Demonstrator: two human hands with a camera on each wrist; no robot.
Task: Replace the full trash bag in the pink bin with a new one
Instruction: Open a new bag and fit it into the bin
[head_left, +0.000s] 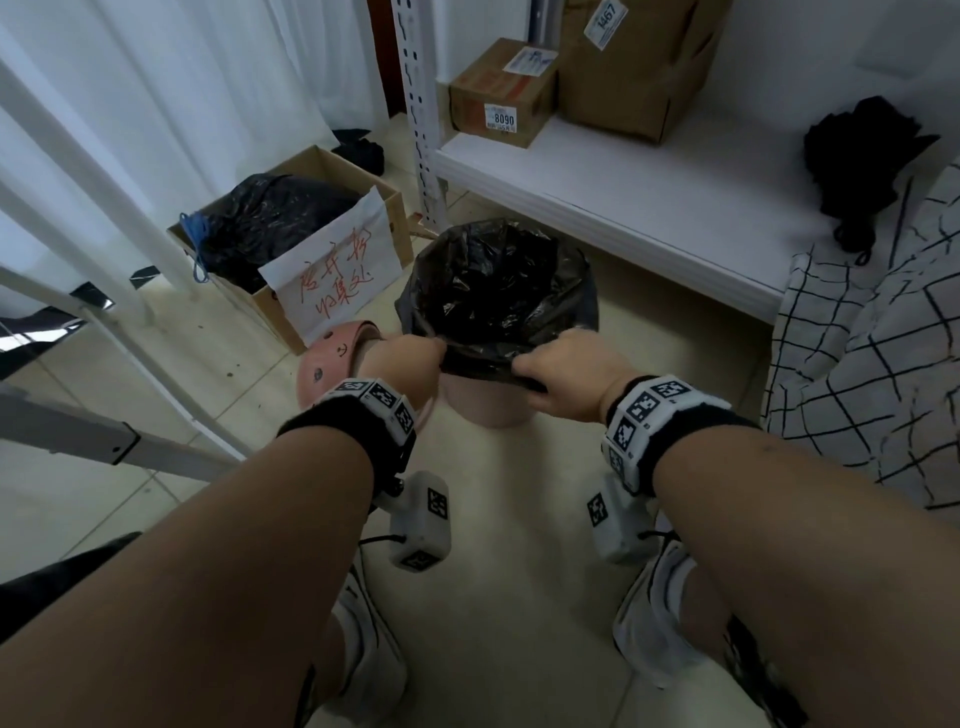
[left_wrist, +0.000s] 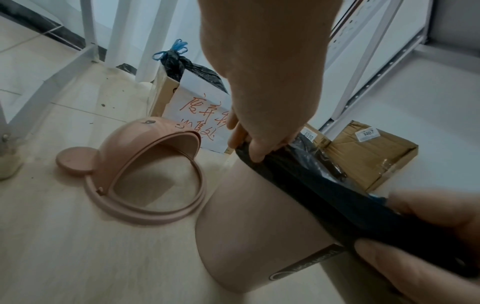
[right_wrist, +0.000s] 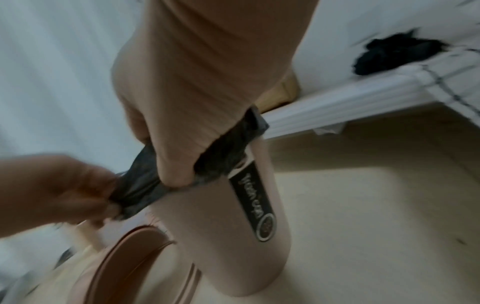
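The pink bin (head_left: 483, 408) stands on the floor in front of my feet, lined with a new black trash bag (head_left: 493, 291) whose mouth stands open above the rim. My left hand (head_left: 434, 353) pinches the bag's near edge at the rim, and my right hand (head_left: 524, 371) grips the same edge a little to the right. In the left wrist view the left hand (left_wrist: 255, 148) holds the bag's band (left_wrist: 337, 197) against the bin's wall (left_wrist: 259, 226). In the blurred right wrist view the right hand (right_wrist: 179, 174) clasps the bag (right_wrist: 223, 156) over the bin (right_wrist: 221, 236).
The bin's pink eared lid (head_left: 332, 358) lies on the floor to the left. Behind it a cardboard box (head_left: 387, 208) holds a tied full black bag (head_left: 270, 218). A white shelf (head_left: 623, 208) with cartons stands at the right, a checked cloth (head_left: 872, 364) beside it.
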